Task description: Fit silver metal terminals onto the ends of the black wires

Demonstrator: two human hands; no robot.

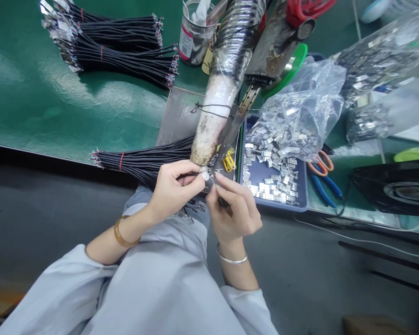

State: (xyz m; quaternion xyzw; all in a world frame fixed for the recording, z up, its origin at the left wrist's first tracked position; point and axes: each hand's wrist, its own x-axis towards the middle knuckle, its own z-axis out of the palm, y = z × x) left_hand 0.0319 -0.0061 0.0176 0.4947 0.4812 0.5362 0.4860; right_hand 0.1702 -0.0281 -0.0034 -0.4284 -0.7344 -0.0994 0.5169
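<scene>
My left hand (176,186) is closed in a pinch at the lower end of a soldering iron (234,125). What its fingertips grip is too small and hidden to make out. Facing it, my right hand (234,204) pinches a thin silvery wire (212,180), whose end is close to the left fingertips. Beside the left hand lies a bundle of black cables (150,160), tied with a red band, with stripped ends pointing left. Just above both hands is the mouth of a taped white suction tube (209,135). More cable ends (192,209) hang over my lap.
A blue tray (302,186) holds many small metal pieces (282,181) and a plastic bag (303,111). Blue-handled pliers (323,186) and orange-handled scissors (323,163) lie right of it. Further cable bundles (122,56) and a jar (195,32) are at the back; a black fan-like device (398,188) is far right.
</scene>
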